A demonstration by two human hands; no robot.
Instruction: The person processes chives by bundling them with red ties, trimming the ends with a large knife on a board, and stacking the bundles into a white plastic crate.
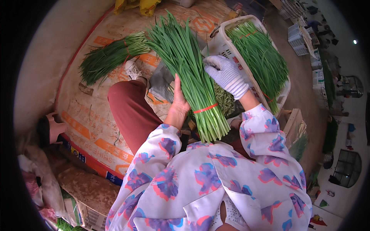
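Observation:
My bare left hand (178, 105) holds a large bunch of garlic chives (188, 66) from its left side, thumb along the leaves. A red band (205, 108) ties the bunch near its pale cut stems, which point towards my body. My right hand (225, 74), in a striped knitted glove, is at the bunch's right edge with its fingers bent; whether it grips any leaves I cannot tell. Another banded bunch of chives (114, 56) lies on the printed sheet at the upper left. On the right, a white plastic crate (221, 43) holds banded chives (257, 57).
A printed sheet (98, 121) covers the floor around my bent leg. Loose green trimmings (224, 99) lie beneath the held bunch. Beside the crate stands a wooden frame (292, 121). Yellow bags (147, 6) lie at the top, and white crates (297, 39) stand farther right.

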